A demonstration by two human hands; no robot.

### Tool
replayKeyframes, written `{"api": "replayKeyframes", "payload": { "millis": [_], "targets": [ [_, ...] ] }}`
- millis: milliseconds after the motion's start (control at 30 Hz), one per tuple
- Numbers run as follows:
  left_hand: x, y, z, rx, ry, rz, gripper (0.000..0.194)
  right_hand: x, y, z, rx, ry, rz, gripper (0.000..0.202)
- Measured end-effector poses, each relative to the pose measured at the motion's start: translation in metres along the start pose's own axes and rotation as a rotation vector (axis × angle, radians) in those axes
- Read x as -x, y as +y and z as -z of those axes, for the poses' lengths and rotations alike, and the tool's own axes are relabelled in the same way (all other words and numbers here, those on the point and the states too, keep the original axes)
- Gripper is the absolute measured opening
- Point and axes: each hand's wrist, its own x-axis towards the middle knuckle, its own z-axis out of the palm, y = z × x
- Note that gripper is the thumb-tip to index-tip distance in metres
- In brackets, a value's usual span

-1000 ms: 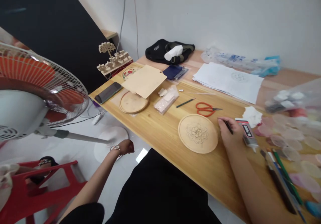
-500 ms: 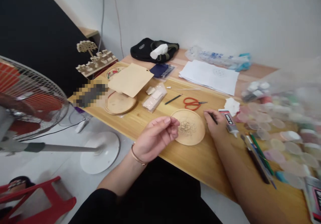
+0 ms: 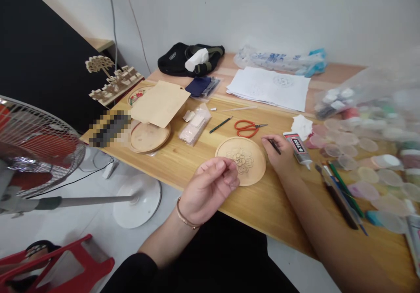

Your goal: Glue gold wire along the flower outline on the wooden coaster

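Left hand (image 3: 207, 188) loosely curled; cannot tell whether it grips anything. Right hand (image 3: 282, 153) pinches a dark pen (image 3: 274, 146) beside the flower-marked wooden disc (image 3: 249, 159), flat on counter (image 3: 182, 161). Advisable: brace the rim, keep wrist supported.

"B-7000" (white on black) on a tube (image 3: 298, 147)

Backed by plain lt-gray wall (image 3: 278, 17), w/ 2 thin cables (image 3: 112, 21) hanging down L side. Bounded far L by lg. black panel (image 3: 29, 47). Laid w/ pale gray floor (image 3: 78, 220). Furnished w/ wood table (image 3: 269, 205) agst. wall, standing fan (image 3: 39, 153) L, red stool (image 3: 74, 255) btm. L. Lit softly.
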Motion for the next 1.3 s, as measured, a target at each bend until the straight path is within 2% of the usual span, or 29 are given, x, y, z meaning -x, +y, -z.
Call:
{"api": "replayKeyframes", "payload": {
  "millis": [333,667,867,967,1033,1133,1300],
  "targets": [
    [0.004,-0.001,-0.005,0.038,-0.028,0.033,0.013,0.000,0.002,0.001,0.010,-0.008,0.002,0.013],
    [0.006,-0.002,-0.007,0.032,-0.006,0.052,0.013,0.000,0.004,0.001,0.017,-0.009,0.004,0.014],
    [0.005,-0.003,-0.001,-0.015,0.019,0.049,0.019,0.000,0.002,0.001,0.020,-0.004,-0.003,0.015],
    [0.008,0.000,0.015,-0.164,0.074,0.030,0.030,0.000,0.001,0.001,0.011,0.000,-0.001,0.015],
    [0.017,0.006,0.034,-0.245,0.102,0.025,0.030,0.000,0.000,0.001,0.003,0.003,0.002,0.015],
    [0.040,0.020,0.071,-0.408,0.128,0.056,0.029,0.000,-0.001,0.001,-0.006,0.008,0.005,0.014],
    [0.076,0.035,0.146,-0.630,0.221,0.134,0.027,0.000,0.001,0.000,0.002,0.014,-0.003,0.014]
  ]
}}
